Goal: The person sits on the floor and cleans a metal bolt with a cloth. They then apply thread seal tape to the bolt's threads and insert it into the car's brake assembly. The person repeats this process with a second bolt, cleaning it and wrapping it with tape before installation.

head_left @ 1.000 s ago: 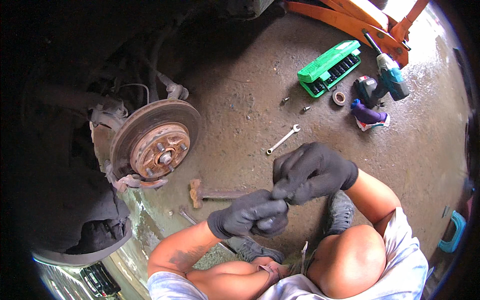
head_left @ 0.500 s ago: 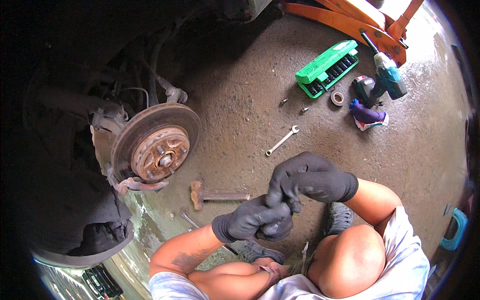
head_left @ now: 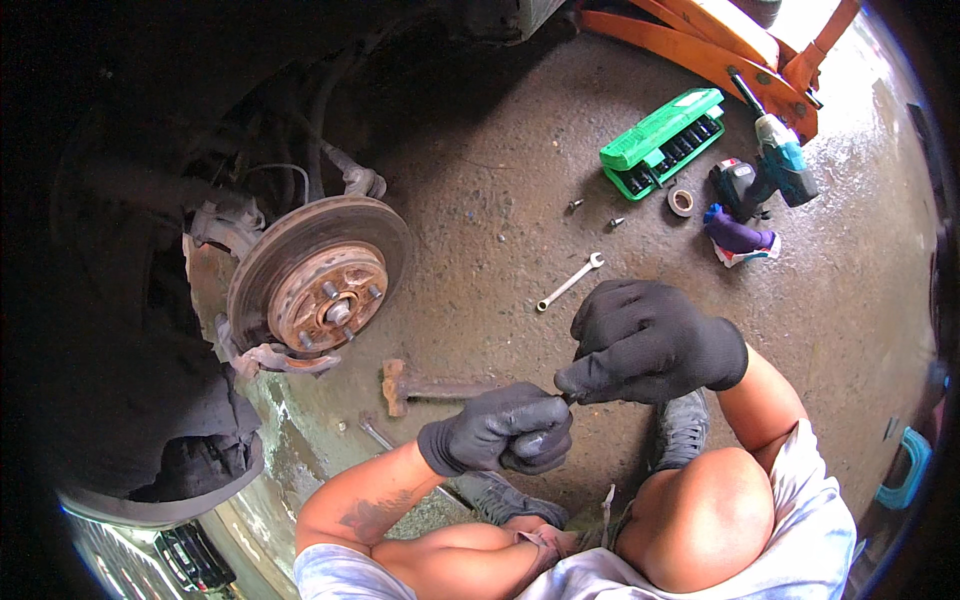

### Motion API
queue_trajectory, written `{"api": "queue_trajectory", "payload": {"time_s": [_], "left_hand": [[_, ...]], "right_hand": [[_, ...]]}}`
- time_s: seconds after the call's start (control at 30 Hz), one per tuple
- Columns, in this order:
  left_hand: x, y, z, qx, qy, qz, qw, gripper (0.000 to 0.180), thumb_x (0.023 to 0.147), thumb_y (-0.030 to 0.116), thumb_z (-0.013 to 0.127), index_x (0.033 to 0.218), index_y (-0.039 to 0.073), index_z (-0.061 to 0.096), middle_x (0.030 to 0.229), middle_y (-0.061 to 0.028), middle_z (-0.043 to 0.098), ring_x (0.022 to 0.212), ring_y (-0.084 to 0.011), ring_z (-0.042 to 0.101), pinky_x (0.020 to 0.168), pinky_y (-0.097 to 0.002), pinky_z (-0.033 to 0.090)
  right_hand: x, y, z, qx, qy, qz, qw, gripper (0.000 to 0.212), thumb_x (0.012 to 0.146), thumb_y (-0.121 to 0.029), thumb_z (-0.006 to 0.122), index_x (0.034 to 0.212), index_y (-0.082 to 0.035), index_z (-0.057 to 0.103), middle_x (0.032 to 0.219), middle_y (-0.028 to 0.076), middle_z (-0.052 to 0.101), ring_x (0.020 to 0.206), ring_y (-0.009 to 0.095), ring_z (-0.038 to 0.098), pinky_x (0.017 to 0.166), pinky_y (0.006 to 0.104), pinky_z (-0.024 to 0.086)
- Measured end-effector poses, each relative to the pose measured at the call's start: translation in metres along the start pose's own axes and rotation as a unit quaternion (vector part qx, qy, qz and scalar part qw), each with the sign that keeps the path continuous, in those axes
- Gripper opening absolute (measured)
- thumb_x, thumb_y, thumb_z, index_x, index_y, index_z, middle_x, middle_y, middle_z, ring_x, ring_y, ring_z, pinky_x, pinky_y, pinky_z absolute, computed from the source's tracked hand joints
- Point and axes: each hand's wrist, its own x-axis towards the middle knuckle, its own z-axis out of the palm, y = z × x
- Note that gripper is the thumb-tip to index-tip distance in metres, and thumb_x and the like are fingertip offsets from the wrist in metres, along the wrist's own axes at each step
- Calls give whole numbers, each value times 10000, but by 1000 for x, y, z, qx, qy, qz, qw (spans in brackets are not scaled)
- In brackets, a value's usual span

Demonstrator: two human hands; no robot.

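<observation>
In front of my knees both hands come close together in dark knitted gloves. My left hand (head_left: 503, 430) is closed, thumb on top of curled fingers. My right hand (head_left: 650, 345) is closed in a pinch, its thumb pointing down toward the left fingertips. A tiny dark bit shows between the two, too small to name; the fingers hide the rest. Just beyond the left hand a hammer (head_left: 440, 389) lies on the floor, its handle end running behind the glove. A combination wrench (head_left: 571, 282) lies past the right hand.
A rusty brake disc (head_left: 330, 290) on a wheel hub stands at left. Farther right sit an open green socket case (head_left: 662, 145), a tape roll (head_left: 680, 202), a cordless impact wrench (head_left: 780, 160), a purple cloth-like bundle (head_left: 740, 235) and an orange jack (head_left: 690, 45). Two small bolts (head_left: 616, 222) lie nearby.
My hands have drawn slightly apart. The right hand moved right, its fingers curling inward and its thumb extending; the left shifted a little left and stays closed.
</observation>
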Motion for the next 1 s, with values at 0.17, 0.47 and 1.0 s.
{"api": "queue_trajectory", "payload": {"time_s": [0.17, 0.47, 1.0], "left_hand": [[0, -1, -7, 13, 24, 16, 999, 471, 1051, 359, 450, 651, 110, 451, 568, 32, 359, 493, -100, 332, 476, -273, 265], [10, 5, 3, 37, 53, 12, 998, 464, 1055, 374, 432, 667, 119, 432, 566, 42, 330, 476, -94, 307, 466, -272, 259], [10, 31, -1, 365, 173, -40, 914, 279, 917, 301, 699, 810, 102, 535, 694, 61, 447, 646, -56, 422, 551, -231, 338]], "right_hand": [[7, 7, 2, 117, -23, 59, 991, 268, 833, -147, 763, 1075, -45, 707, 937, 114, 703, 848, 271, 672, 766, 372, 523], [-18, 11, 39, 358, 88, 253, 894, 242, 890, -150, 711, 1064, 10, 660, 947, 116, 680, 874, 179, 642, 746, 321, 505], [-15, 19, 48, 204, 106, 235, 944, 322, 984, -225, 600, 1230, -20, 635, 982, 114, 660, 870, 188, 635, 774, 322, 502]]}}
